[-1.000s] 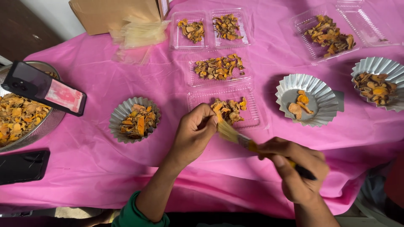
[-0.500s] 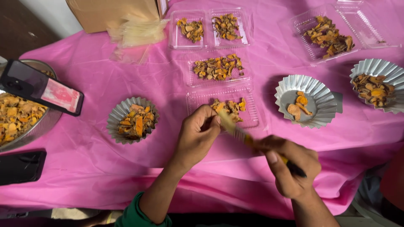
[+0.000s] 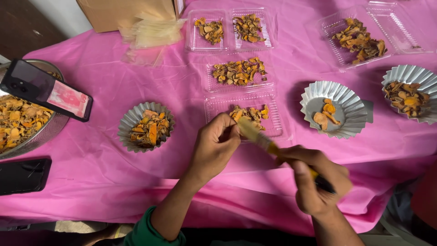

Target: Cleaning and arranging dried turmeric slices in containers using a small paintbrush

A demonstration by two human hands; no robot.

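My left hand [image 3: 214,148] is closed around a small orange dried piece, mostly hidden by the fingers, just in front of a clear plastic tray [image 3: 276,128] holding a few orange-brown dried pieces. My right hand [image 3: 314,180] grips a yellow-handled brush [image 3: 259,139], blurred with motion, whose pale bristles touch the fingertips of the left hand. A fluted foil cup [image 3: 126,126] full of dried pieces sits to the left of my left hand.
Pink cloth [image 3: 104,91] covers the table. More clear trays [image 3: 241,73] and foil cups [image 3: 350,98] of dried pieces lie behind. A steel bowl [image 3: 50,130] with a phone [image 3: 45,89] on it is at left, another phone [image 3: 22,175] near the edge, a cardboard box [image 3: 123,11] behind.
Both hands have shifted slightly up and left. The brush tip has moved in against the left fingertips, and the right hand is blurred with a stroking motion.
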